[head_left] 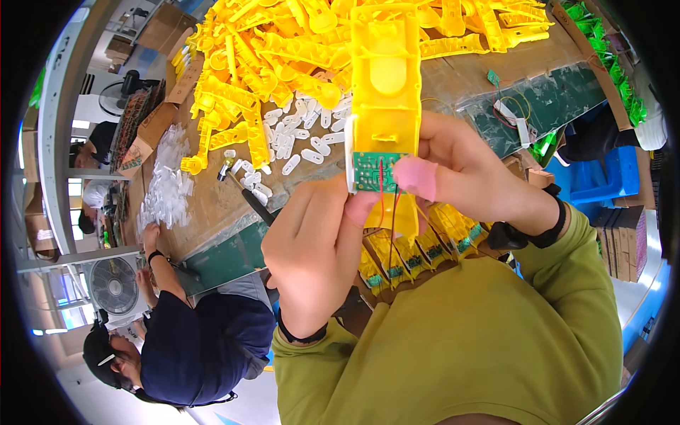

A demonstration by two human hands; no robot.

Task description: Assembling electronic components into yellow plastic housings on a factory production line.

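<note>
A long yellow plastic housing half (386, 71) stands in front of me, its ribbed inside facing up. A small green circuit board (370, 173) lies in its lower part, with red and black wires (382, 202) hanging off it. My left hand (308, 244) is closed at the housing's lower left, thumb at the board's lower edge. My right hand (471, 166) grips the right side, its pink-covered thumb (416, 178) pressing on the board's right edge. A white strip (349, 152) runs along the housing's left edge. The fingers behind the housing are partly hidden.
Yellow housing parts (283, 53) heap across the back of the table, beside small white oval pieces (287, 134) and clear plastic pieces (166, 184). A black-handled tool (255, 205) lies left. Wired yellow housings (418, 255) sit below my hands. A co-worker (191, 347) works at left.
</note>
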